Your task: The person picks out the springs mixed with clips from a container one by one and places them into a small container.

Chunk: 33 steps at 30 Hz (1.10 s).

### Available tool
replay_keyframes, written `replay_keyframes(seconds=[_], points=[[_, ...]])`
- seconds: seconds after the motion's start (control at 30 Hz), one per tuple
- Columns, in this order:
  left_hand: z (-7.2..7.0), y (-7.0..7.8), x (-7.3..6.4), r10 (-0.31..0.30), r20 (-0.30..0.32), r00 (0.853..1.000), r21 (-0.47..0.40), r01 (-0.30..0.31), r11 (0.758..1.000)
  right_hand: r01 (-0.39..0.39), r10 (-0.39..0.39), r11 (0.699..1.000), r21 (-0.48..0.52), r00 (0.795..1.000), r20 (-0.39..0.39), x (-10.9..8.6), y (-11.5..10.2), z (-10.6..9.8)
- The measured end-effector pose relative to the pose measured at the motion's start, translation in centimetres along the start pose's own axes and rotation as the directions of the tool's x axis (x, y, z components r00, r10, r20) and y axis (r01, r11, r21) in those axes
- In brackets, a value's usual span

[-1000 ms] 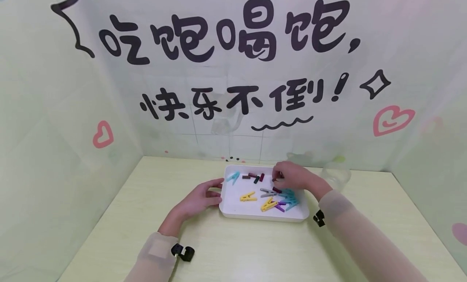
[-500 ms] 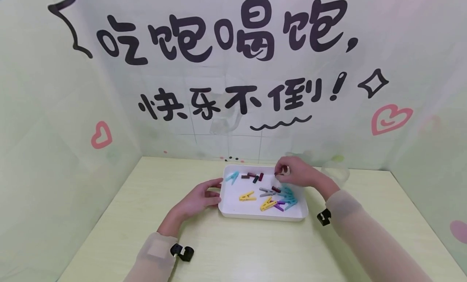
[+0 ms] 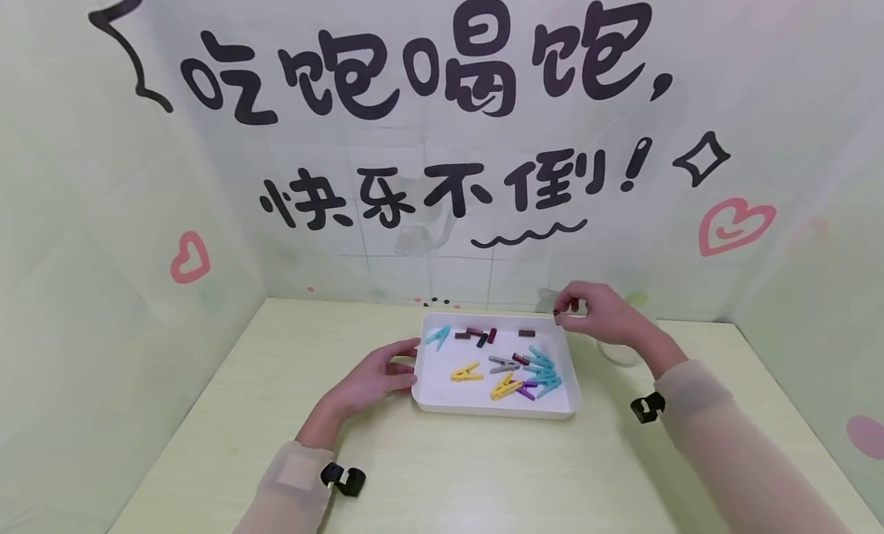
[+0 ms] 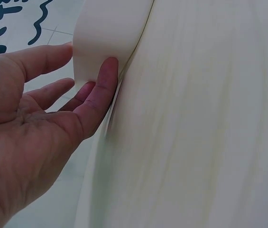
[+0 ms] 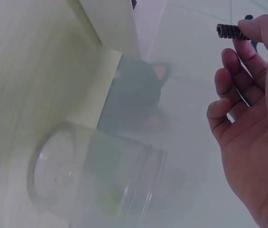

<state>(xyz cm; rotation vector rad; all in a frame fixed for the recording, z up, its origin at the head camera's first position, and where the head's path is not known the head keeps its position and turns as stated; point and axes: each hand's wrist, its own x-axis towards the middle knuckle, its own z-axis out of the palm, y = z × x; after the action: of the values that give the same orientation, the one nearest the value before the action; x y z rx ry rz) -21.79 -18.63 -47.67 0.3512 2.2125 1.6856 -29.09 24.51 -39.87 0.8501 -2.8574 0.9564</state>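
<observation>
A white tray (image 3: 497, 411) stands on the table, holding clothespins and small coil springs. My left hand (image 3: 378, 377) rests its fingertips against the tray's left end, fingers extended. The left wrist view shows those fingers (image 4: 106, 78) at the tray's wall. My right hand (image 3: 601, 313) is raised beyond the tray's back right corner. Between thumb and forefinger it pinches a dark brown coil spring (image 5: 231, 32). Inside the tray, a brown spring (image 3: 526, 334) lies near the back wall. Several light-blue clothespins (image 3: 542, 374) cluster at the right, near a grey clothespin (image 3: 503, 364).
A clear plastic jar (image 5: 100, 171) stands on the table (image 3: 449, 473) right of the tray, partly behind my right hand in the head view. Yellow clothespins (image 3: 466, 373) and a light-blue clothespin (image 3: 437, 335) lie in the tray. A printed backdrop (image 3: 331, 273) encloses the table's back and sides.
My right hand has risen from the tray's back right and moved right, past the corner, carrying the spring. The brown spring by the back wall has come into view. My left hand stays put.
</observation>
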Motion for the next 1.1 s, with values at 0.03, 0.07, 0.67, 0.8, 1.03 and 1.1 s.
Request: replay_keyframes(seconds=[0.03,0.07,0.67,0.8,1.03,1.1], points=[[0.0,0.0,0.0,0.0,0.001,1.0,0.0,0.0,1.0,-0.002,0.002,1.0,-0.005,1.0,-0.013,-0.3,0.3,-0.4],[0.0,0.1,0.0,-0.002,0.001,1.0,-0.002,0.002,1.0,-0.01,0.01,1.0,-0.009,1.0,-0.021,-0.6,0.5,-0.8],[0.1,0.3,-0.1,-0.006,-0.003,1.0,0.003,0.006,1.0,-0.091,0.078,0.992,-0.091,0.987,-0.139,-5.9,5.5,-5.3],[0.0,0.2,-0.1,-0.008,-0.007,1.0,0.003,0.009,1.0,-0.091,0.076,0.989,-0.113,0.988,-0.131,-6.3,6.2,-5.5],[0.0,0.0,-0.1,0.002,-0.003,1.0,0.004,-0.002,1.0,-0.07,0.053,0.987,-0.146,0.992,-0.117,-6.3,7.6,-4.9],[0.1,0.0,-0.1,0.004,-0.003,1.0,0.007,-0.004,1.0,-0.079,0.061,0.986,-0.146,0.991,-0.119,-6.3,7.9,-4.7]])
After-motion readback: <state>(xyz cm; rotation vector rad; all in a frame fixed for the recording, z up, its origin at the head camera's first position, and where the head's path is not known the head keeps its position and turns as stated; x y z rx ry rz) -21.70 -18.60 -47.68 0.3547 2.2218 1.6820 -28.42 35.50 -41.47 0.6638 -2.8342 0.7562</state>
